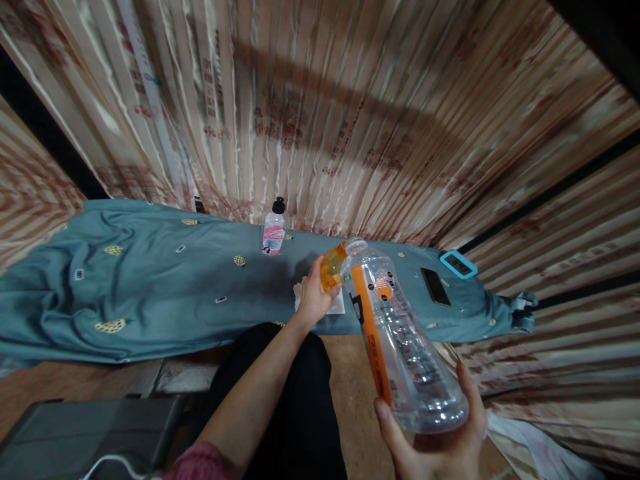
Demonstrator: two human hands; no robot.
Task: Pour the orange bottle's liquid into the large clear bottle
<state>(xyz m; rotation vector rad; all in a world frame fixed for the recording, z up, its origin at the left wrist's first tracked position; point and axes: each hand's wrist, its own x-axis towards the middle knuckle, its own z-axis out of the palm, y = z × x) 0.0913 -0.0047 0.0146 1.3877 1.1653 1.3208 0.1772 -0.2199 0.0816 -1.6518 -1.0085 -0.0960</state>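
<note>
My right hand grips a large clear plastic bottle with an orange label by its base. The bottle is tilted, with its uncapped mouth pointing up and away from me. My left hand is closed around a small amber see-through container, held right beside the bottle's mouth. Whether the two touch, I cannot tell. The container's lower part is partly hidden by my fingers. A white sheet of paper or tissue lies on the cloth below my left hand.
A teal cloth with pineapple prints covers the long surface. On it stands a small bottle with a black cap and pink label. To the right lie a dark phone and a blue-framed digital clock. Pleated curtains hang behind.
</note>
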